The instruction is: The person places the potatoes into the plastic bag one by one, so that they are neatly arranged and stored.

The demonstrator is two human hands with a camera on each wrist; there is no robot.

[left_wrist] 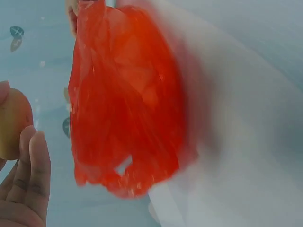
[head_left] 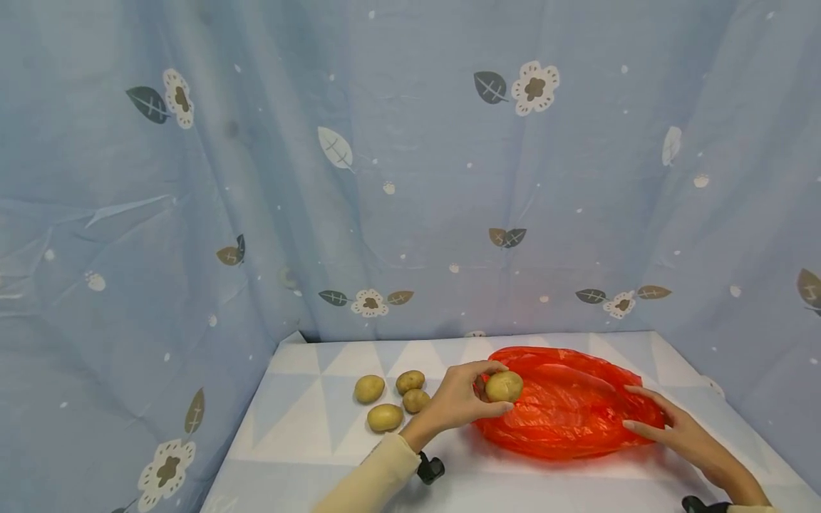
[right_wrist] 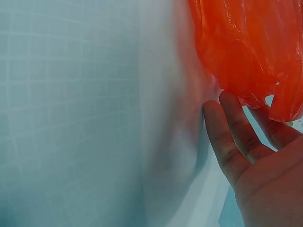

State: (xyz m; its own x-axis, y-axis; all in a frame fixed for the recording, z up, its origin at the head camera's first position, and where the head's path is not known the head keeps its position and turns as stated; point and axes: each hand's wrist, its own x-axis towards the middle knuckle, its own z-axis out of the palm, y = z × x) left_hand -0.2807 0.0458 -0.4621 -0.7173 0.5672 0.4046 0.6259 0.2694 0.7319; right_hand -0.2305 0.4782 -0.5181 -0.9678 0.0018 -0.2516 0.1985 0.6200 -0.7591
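Observation:
In the head view my left hand (head_left: 467, 394) pinches a yellow-brown potato (head_left: 503, 387) between fingers and thumb. It holds the potato in front of the left end of a crumpled red plastic bag (head_left: 571, 413) that lies on the table. The left wrist view has the same potato (left_wrist: 14, 125) at its left edge, beside the bag (left_wrist: 128, 104). At the bag's other end is my right hand (head_left: 686, 431), its fingers spread and nearly straight. In the right wrist view its fingertips reach the bag's edge (right_wrist: 246, 71). The inside of the bag is hidden.
Several more potatoes (head_left: 385, 417) lie in a loose group on the left of the table (head_left: 288, 434), behind my left forearm. A blue patterned curtain (head_left: 410, 178) hangs along the back and both sides of the table.

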